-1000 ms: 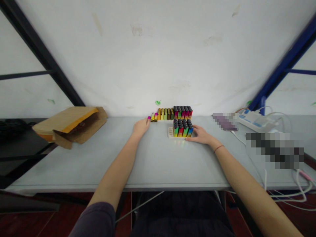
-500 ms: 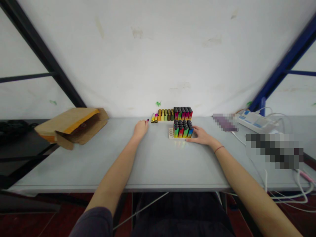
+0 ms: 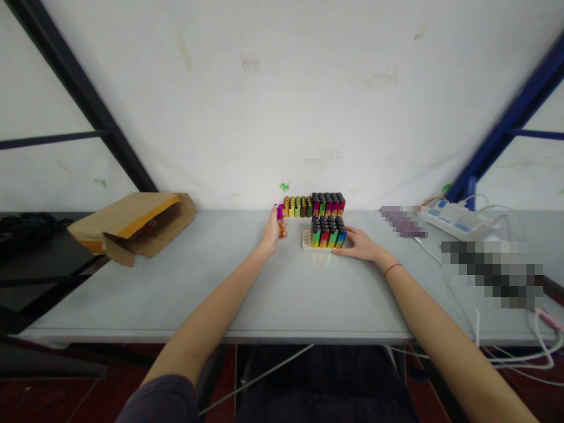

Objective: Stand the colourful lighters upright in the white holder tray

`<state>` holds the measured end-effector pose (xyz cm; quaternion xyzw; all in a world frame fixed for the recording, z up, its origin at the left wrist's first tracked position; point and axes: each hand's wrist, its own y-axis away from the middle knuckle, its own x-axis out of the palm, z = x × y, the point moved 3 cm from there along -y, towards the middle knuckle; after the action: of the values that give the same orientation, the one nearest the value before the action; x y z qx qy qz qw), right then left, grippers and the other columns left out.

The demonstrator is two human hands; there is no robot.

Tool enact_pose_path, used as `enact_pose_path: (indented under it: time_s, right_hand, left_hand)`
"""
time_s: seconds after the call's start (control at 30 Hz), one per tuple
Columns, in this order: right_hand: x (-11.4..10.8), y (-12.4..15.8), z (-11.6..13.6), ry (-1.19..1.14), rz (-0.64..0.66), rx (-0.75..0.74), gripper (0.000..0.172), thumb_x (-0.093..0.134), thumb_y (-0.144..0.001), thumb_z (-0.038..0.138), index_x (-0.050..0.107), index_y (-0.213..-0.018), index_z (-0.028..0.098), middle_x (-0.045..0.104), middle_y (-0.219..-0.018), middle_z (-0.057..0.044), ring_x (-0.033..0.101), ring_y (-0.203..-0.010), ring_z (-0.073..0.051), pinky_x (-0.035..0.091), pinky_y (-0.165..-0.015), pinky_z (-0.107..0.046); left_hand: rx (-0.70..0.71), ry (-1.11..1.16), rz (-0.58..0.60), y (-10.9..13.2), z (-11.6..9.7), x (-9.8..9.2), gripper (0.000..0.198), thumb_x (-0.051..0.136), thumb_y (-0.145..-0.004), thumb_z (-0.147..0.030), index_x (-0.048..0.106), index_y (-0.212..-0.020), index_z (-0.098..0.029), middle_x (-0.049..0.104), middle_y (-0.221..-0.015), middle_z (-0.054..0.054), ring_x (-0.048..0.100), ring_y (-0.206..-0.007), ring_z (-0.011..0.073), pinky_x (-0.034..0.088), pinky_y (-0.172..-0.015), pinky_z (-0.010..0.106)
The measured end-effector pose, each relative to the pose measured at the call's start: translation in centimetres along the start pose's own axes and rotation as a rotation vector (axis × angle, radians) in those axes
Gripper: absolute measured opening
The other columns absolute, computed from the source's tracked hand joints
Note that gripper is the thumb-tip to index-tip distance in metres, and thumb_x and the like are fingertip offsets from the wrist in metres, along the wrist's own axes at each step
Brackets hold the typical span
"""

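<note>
My left hand is closed round a pink and yellow lighter and holds it upright, just left of a white tray. Rainbow lighters with black caps stand in the tray's right part. My right hand lies against the tray's right side, fingers touching it. Behind the tray a row of coloured lighters stands along the wall.
A brown cardboard box lies on its side at the back left of the grey table. At the right are a white power strip and white cables. A black frame runs along the left, a blue one on the right.
My left hand picked a pink lighter from the left end of the back row and carried it right, toward the tray. My right hand stayed by the tray.
</note>
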<state>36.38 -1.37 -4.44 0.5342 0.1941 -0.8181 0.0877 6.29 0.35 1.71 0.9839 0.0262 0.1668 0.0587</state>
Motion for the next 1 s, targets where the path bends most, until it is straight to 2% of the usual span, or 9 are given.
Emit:
enact_pose_path:
  time_s: [0.1, 0.17, 0.27, 0.43, 0.53, 0.67, 0.87, 1.0]
  right_hand:
    - [0.2, 0.0, -0.2, -0.002, -0.006, 0.003, 0.098, 0.069, -0.081, 0.085, 0.067, -0.148, 0.014, 0.059, -0.157, -0.022, 0.056, -0.144, -0.045, 0.044, -0.124, -0.059]
    - [0.3, 0.0, -0.3, -0.006, -0.017, 0.001, 0.096, 0.07, -0.08, 0.085, 0.067, -0.147, 0.016, 0.06, -0.156, -0.021, 0.057, -0.143, -0.045, 0.045, -0.123, -0.06]
    - [0.3, 0.0, -0.3, -0.015, -0.027, -0.009, 0.095, 0.072, -0.08, 0.084, 0.068, -0.146, 0.017, 0.061, -0.155, -0.021, 0.059, -0.141, -0.045, 0.045, -0.123, -0.06]
    - [0.2, 0.0, -0.1, -0.021, -0.024, -0.005, 0.095, 0.072, -0.08, 0.084, 0.068, -0.146, 0.016, 0.06, -0.157, -0.021, 0.058, -0.142, -0.045, 0.044, -0.124, -0.06]
    - [0.2, 0.1, 0.0, -0.023, -0.027, -0.007, 0.094, 0.071, -0.08, 0.083, 0.068, -0.147, 0.017, 0.059, -0.157, -0.021, 0.059, -0.141, -0.045, 0.044, -0.123, -0.06]
    - [0.0, 0.1, 0.0, -0.032, -0.027, -0.009, 0.093, 0.073, -0.08, 0.082, 0.067, -0.147, 0.018, 0.06, -0.157, -0.02, 0.058, -0.142, -0.044, 0.044, -0.123, -0.059]
    - [0.0, 0.1, 0.1, -0.022, -0.017, -0.006, 0.092, 0.074, -0.08, 0.081, 0.068, -0.145, 0.016, 0.06, -0.157, -0.021, 0.059, -0.141, -0.044, 0.044, -0.124, -0.057]
    - [0.1, 0.0, 0.0, -0.023, -0.027, -0.011, 0.09, 0.073, -0.08, 0.081, 0.069, -0.145, 0.018, 0.061, -0.155, -0.019, 0.059, -0.14, -0.045, 0.045, -0.122, -0.06]
  left_hand:
    - [-0.014, 0.016, 0.048, 0.4, 0.7, 0.7, 0.04, 0.044, -0.108, -0.055, 0.057, -0.094, -0.021, 0.048, -0.055, -0.008, 0.042, -0.038, 0.0077, 0.037, -0.045, 0.018]
    - [-0.007, 0.044, 0.036, 0.6, 1.1, 0.8, 0.036, 0.043, -0.109, -0.053, 0.055, -0.094, -0.021, 0.053, -0.059, -0.008, 0.046, -0.04, 0.0077, 0.039, -0.046, 0.019]
    - [0.003, 0.083, 0.022, 0.6, 1.5, 1.0, 0.036, 0.043, -0.108, -0.053, 0.052, -0.091, -0.022, 0.055, -0.061, -0.007, 0.045, -0.041, 0.0078, 0.036, -0.044, 0.019]
    - [-0.077, 0.051, 0.097, 0.7, 1.8, 1.5, 0.057, 0.04, -0.101, -0.072, 0.043, -0.07, -0.024, 0.033, -0.046, -0.009, 0.027, -0.036, 0.0076, 0.022, -0.039, 0.019]
    - [-0.083, -0.017, 0.089, 1.2, 1.9, 1.4, 0.064, 0.039, -0.098, -0.077, 0.036, -0.062, -0.024, 0.025, -0.043, -0.009, 0.021, -0.035, 0.0067, 0.016, -0.038, 0.02]
    - [-0.104, -0.089, 0.03, 1.9, 2.2, 1.4, 0.062, 0.038, -0.102, -0.068, 0.032, -0.059, -0.024, 0.022, -0.043, -0.009, 0.016, -0.035, 0.006, 0.01, -0.039, 0.021]
    - [-0.09, -0.069, -0.018, 2.1, 2.4, 1.3, 0.053, 0.035, -0.106, -0.056, 0.033, -0.063, -0.024, 0.023, -0.043, -0.008, 0.017, -0.035, 0.0066, 0.012, -0.038, 0.019]
    - [-0.063, -0.041, -0.013, 1.8, 2.6, 1.1, 0.052, 0.037, -0.105, -0.056, 0.034, -0.063, -0.024, 0.022, -0.043, -0.009, 0.017, -0.035, 0.0069, 0.013, -0.037, 0.019]
